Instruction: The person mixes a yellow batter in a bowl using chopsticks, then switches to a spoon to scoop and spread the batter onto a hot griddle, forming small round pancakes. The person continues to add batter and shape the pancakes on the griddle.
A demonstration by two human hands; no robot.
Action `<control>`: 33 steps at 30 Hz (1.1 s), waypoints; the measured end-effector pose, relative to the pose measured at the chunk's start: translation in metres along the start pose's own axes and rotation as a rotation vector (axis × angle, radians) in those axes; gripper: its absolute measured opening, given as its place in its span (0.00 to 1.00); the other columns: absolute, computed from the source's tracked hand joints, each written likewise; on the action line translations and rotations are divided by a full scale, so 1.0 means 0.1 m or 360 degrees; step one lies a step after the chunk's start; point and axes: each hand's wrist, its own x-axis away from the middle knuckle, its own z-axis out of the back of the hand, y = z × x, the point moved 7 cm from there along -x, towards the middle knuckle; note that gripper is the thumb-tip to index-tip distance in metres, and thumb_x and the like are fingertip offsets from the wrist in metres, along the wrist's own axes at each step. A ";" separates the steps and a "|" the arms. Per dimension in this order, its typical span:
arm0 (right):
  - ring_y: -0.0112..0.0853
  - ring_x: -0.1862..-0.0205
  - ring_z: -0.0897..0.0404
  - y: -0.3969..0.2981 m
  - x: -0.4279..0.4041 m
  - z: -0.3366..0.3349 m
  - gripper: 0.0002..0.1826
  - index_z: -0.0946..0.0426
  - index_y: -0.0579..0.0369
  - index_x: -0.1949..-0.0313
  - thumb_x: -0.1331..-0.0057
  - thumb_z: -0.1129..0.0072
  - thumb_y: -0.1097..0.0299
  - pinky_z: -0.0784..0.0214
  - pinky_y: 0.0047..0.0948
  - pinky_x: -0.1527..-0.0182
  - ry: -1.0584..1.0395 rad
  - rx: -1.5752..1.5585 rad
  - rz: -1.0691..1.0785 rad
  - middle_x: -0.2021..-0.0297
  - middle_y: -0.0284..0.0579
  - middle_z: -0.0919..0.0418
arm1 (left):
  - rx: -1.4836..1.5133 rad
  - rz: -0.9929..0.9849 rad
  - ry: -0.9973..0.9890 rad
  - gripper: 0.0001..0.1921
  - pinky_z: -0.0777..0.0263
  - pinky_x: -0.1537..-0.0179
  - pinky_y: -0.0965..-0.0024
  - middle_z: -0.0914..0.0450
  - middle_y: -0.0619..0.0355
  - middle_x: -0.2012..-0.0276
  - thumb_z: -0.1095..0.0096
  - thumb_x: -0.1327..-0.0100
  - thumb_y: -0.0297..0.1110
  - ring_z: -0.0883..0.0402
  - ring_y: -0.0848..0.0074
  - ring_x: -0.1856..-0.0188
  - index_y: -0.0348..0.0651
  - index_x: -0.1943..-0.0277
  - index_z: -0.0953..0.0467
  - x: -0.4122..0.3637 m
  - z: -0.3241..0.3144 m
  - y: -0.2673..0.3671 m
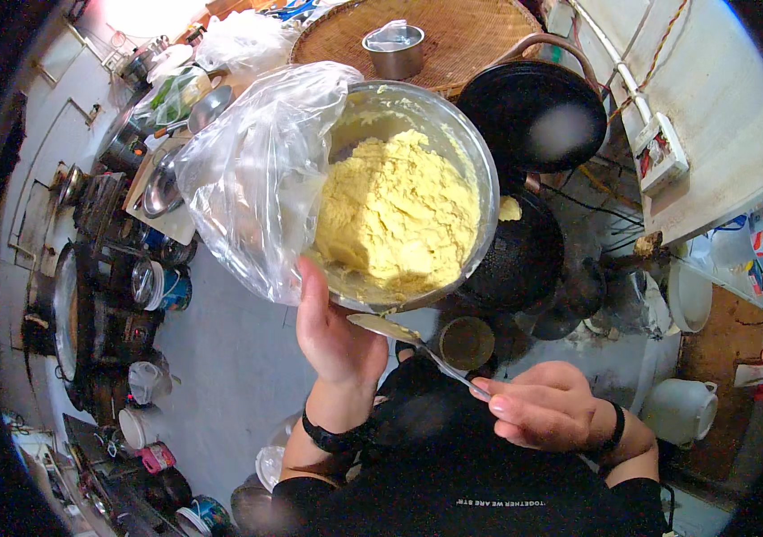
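My left hand [341, 335] grips the near left rim of a round metal bowl [487, 194], thumb over the edge. Inside lies a thick, crumbly yellow mash [401, 208]. A clear plastic bag [254, 181] drapes over the bowl's left side and hides part of the rim. Between finger and thumb, my right hand [543, 406] holds the handle of a metal spoon [388, 327]. The spoon's bowl, smeared with yellow, is just below the near rim; whether it touches the metal I cannot tell.
Behind the bowl, a metal cup [393, 54] stands on a woven bamboo tray [475, 33]. A black wok [532, 117] leans at the right, above another dark pan [522, 255] with a yellow lump at its edge. A white wall socket [663, 154] and cables are further right. Stoves and pots line the left.
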 end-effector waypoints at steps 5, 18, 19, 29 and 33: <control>0.32 0.69 0.17 -0.04 0.04 -0.01 0.15 0.25 0.60 0.56 0.41 0.35 0.73 0.24 0.25 0.70 -0.0033 0.0163 0.0087 0.60 0.54 0.17 | 0.0010 0.0043 0.0053 0.28 0.39 0.35 0.54 0.30 0.51 0.38 0.60 0.27 0.52 0.32 0.60 0.36 0.38 0.35 0.37 0.00 -0.08 -0.01; 0.33 0.74 0.17 0.06 -0.12 0.10 0.11 0.27 0.59 0.54 0.34 0.42 0.71 0.24 0.28 0.73 0.0069 -0.0104 -0.0227 0.64 0.51 0.15 | -0.0078 -0.0063 -0.0068 0.27 0.44 0.33 0.57 0.35 0.53 0.35 0.57 0.27 0.47 0.36 0.62 0.33 0.40 0.32 0.44 0.12 -0.08 0.20; 0.33 0.74 0.17 0.04 -0.14 0.06 0.11 0.27 0.59 0.54 0.35 0.42 0.72 0.24 0.27 0.72 0.0059 -0.0042 -0.0201 0.64 0.50 0.15 | -0.0068 -0.0086 -0.0029 0.28 0.42 0.34 0.56 0.34 0.52 0.36 0.58 0.27 0.48 0.35 0.61 0.34 0.39 0.33 0.42 0.12 -0.06 0.22; 0.32 0.78 0.20 0.21 -0.29 0.07 0.06 0.23 0.60 0.59 0.34 0.45 0.74 0.27 0.28 0.75 0.0044 -0.0059 -0.0476 0.66 0.47 0.15 | -0.0089 -0.0078 0.0116 0.29 0.38 0.35 0.55 0.31 0.51 0.37 0.60 0.27 0.52 0.32 0.60 0.36 0.37 0.34 0.39 0.07 0.05 0.19; 0.33 0.80 0.21 0.12 -0.32 -0.06 0.07 0.22 0.58 0.60 0.38 0.42 0.75 0.27 0.29 0.75 0.0034 0.0215 -0.0183 0.63 0.47 0.15 | -0.0141 -0.0105 -0.0012 0.28 0.38 0.36 0.56 0.31 0.51 0.37 0.59 0.27 0.51 0.31 0.60 0.37 0.38 0.34 0.38 0.07 -0.02 0.19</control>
